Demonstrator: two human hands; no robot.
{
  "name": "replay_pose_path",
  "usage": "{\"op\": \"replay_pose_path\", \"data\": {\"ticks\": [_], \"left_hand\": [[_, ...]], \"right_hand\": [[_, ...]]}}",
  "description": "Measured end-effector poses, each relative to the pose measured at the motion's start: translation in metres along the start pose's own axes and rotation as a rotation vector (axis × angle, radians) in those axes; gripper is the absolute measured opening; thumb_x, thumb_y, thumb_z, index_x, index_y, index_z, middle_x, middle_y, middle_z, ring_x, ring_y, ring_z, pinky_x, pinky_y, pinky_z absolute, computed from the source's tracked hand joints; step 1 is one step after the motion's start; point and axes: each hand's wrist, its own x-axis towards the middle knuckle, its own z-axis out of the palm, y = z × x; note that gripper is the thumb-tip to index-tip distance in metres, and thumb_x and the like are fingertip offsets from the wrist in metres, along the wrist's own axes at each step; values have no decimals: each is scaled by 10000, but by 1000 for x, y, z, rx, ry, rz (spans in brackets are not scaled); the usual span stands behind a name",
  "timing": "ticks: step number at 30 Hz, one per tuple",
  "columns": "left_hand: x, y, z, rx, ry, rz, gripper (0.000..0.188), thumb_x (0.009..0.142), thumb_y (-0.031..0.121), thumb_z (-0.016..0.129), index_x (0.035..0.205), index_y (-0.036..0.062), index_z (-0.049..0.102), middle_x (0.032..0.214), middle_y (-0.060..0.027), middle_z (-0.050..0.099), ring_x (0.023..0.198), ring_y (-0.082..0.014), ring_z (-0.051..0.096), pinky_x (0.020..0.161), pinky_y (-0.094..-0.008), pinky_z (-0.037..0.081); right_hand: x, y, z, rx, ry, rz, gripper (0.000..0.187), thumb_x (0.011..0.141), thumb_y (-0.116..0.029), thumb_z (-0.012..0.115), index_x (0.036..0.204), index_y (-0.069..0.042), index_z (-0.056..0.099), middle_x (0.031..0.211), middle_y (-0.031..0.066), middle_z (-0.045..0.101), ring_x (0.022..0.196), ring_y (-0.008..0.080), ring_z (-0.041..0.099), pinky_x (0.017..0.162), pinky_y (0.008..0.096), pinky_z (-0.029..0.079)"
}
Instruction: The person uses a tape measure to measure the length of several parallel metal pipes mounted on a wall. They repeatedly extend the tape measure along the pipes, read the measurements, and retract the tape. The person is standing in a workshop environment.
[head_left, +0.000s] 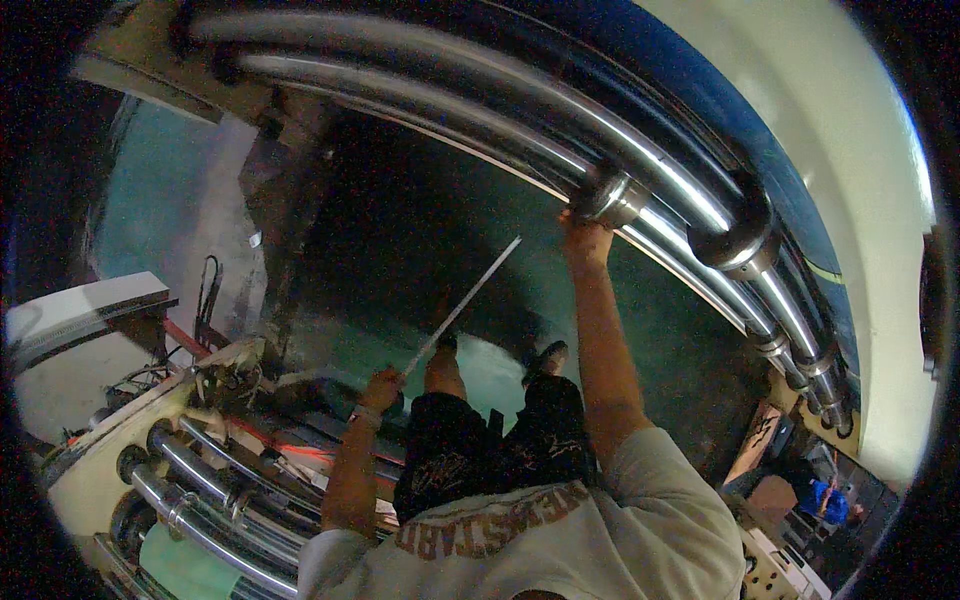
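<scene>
My left hand (381,388) is closed around the lower end of a long, thin, pale strip (465,302). It slants up and to the right over the dark floor, its far tip free in the air. With the arm stretched forward, my right hand (588,240) grips the underside of a shiny metal collar (612,198) on a steel shaft (430,100). Most of its fingers are hidden by the collar. A second, larger collar (735,240) sits on the parallel shaft (620,140), to the right of my right hand.
Behind the shafts curves a pale machine housing (850,130). At the lower left stands another machine frame with steel rollers (190,510) and an orange cable (290,450). A white box-like unit (90,310) is at far left. Boxes and a blue item (828,500) lie at lower right.
</scene>
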Motion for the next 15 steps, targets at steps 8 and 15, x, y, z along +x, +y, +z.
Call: {"op": "replay_pose_path", "data": {"ticks": [8, 15], "left_hand": [[16, -13, 20, 136, -72, 112, 240, 822, 161, 450, 605, 62, 477, 643, -64, 446, 547, -175, 306, 576, -353, 311], [23, -25, -6, 428, 31, 2, 207, 843, 186, 451, 681, 69, 509, 699, -74, 470, 590, -179, 364, 594, -334, 346]], "right_hand": [[-5, -32, 8, 857, 185, 417, 267, 750, -101, 595, 995, -67, 493, 893, 72, 550, 749, 233, 561, 617, 394, 520], [-3, -53, 17, 876, 304, 464, 219, 756, -121, 604, 934, -38, 507, 793, 81, 564, 642, 212, 562, 529, 358, 508]]}}
